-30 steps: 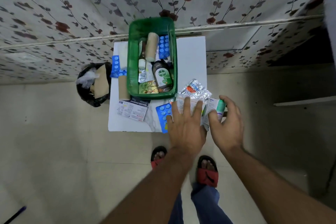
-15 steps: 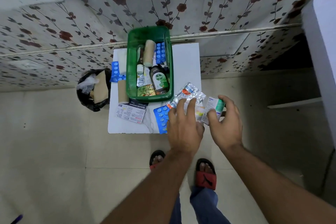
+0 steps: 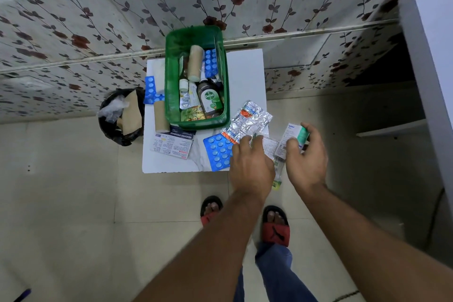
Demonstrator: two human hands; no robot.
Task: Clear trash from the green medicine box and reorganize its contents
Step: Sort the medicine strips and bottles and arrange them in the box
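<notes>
So, my left hand (image 3: 251, 167) has its fingertips pinched on a bunch of silver pill strips (image 3: 247, 121) at the table's (image 3: 245, 76) near right corner, just right of the blue pill sheet (image 3: 219, 151). My right hand (image 3: 306, 160) is wrapped around a small white and green box (image 3: 293, 136) past the table's right edge. Green medicine box (image 3: 171, 95) sits at the table's far side against the wall, with a brown bottle (image 3: 209, 97) and bandage roll (image 3: 195, 62) inside. Black bin (image 3: 121, 116) stands left of the table.
</notes>
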